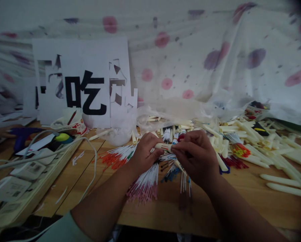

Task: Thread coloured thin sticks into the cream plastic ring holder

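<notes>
Cream tube, one, held between left hand and right hand. Table: pink-tipped sticks, orange-tipped sticks, cream pieces heaped at right, power strip at left. Behind: white board bearing black character.

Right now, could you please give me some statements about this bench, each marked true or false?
1. The left hand and right hand meet at a pale tube. True.
2. The power strip lies right of the right hand. False: it is at the far left.
3. The pink-tipped sticks lie between the forearms. True.
4. The large character on the white board is red. False: it is black.
</notes>
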Available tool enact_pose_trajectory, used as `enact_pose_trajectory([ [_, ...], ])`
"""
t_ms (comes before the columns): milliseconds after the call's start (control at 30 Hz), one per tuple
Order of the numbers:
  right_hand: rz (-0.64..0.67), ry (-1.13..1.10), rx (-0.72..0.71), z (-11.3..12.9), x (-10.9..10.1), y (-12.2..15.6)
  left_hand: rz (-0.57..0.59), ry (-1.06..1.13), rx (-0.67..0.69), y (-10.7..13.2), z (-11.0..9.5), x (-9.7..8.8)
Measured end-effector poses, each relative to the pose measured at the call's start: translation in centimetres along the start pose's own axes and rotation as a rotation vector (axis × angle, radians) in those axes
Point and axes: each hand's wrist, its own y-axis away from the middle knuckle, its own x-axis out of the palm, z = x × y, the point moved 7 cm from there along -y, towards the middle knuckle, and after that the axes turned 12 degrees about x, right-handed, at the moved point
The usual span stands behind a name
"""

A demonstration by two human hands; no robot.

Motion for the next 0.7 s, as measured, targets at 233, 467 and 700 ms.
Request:
enact_pose_trajectory([
  [233,0.016,-0.082,0.273,-2.1,1.1,0.0,-0.094,-0.247,0.014,0.4,0.0,-0.6],
  [467,0.080,-0.300,0.466,-3.9,2.9,0.9,-0.136,-0.355,0.011,0.6,0.1,-1.0],
  [700,0.085,-0.340,0.403,-5.3,-1.5,0.0,-0.145,0.120,-0.211,1.0,3.1,0.3],
])
